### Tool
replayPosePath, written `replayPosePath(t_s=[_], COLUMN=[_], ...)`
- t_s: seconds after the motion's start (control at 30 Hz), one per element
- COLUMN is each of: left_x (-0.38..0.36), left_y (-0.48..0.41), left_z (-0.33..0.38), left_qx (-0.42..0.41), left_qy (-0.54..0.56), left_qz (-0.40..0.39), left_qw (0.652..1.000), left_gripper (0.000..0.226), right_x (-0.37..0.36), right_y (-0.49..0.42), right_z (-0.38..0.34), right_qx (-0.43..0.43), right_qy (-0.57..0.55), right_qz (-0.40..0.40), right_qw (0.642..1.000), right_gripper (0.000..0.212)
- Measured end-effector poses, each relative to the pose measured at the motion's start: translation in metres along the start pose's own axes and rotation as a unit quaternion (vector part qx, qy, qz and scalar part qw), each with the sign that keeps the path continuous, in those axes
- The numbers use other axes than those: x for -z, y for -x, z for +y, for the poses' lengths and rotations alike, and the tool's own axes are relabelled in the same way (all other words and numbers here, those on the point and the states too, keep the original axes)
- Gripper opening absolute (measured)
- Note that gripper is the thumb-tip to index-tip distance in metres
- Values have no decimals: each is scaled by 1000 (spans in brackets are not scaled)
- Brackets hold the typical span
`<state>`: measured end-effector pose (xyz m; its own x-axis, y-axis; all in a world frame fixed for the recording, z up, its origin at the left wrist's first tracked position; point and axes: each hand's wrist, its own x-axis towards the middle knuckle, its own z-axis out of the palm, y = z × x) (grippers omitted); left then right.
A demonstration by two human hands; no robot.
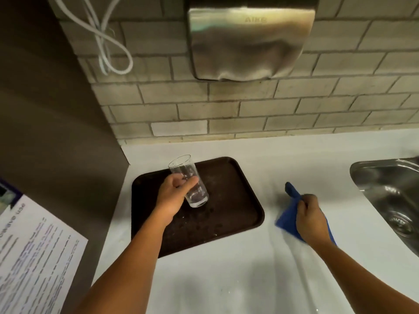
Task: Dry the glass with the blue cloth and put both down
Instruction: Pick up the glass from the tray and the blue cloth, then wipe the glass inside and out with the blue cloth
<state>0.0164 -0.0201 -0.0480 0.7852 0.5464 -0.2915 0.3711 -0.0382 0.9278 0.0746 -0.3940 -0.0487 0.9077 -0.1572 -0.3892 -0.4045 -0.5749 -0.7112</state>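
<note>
A tall clear glass stands tilted over the dark brown tray, its base at or just above the tray surface. My left hand is wrapped around the glass's middle. To the right, above the white counter, my right hand grips the blue cloth, which hangs bunched below and beside the fist. The cloth is apart from the glass, with a stretch of counter between them.
A steel sink is set into the counter at the right edge. A steel hand dryer hangs on the tiled wall above. A dark panel with a printed notice stands at the left. White cables loop on the wall.
</note>
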Motion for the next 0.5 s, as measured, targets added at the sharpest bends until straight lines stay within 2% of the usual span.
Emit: replayPosePath(t_s=[0.03,0.07,0.1,0.2,0.27,0.37,0.5], left_x=[0,-1,-3,-9,-15,-22,-26], left_y=[6,12,18,37,49,65,79], left_z=[5,9,13,24,30,38,44], left_qx=[5,15,24,53,88,126,143], left_qy=[50,98,140,240,299,349,377], left_qz=[-10,-26,-48,-72,-75,-90,-108], left_qw=[999,995,989,967,947,924,909], left_gripper=[69,77,82,66,66,81,77], right_x=[-4,-4,-2,1,-5,-17,-42], right_y=[-7,-6,-6,10,24,48,80], right_z=[0,-5,-13,-48,-68,-92,-109], right_qx=[75,135,155,208,235,306,402], right_qy=[-57,-49,-86,-218,-256,-228,-166], right_qz=[94,119,104,50,12,-35,-108], right_qw=[991,982,979,952,937,924,894], right_gripper=[17,11,12,19,24,21,16])
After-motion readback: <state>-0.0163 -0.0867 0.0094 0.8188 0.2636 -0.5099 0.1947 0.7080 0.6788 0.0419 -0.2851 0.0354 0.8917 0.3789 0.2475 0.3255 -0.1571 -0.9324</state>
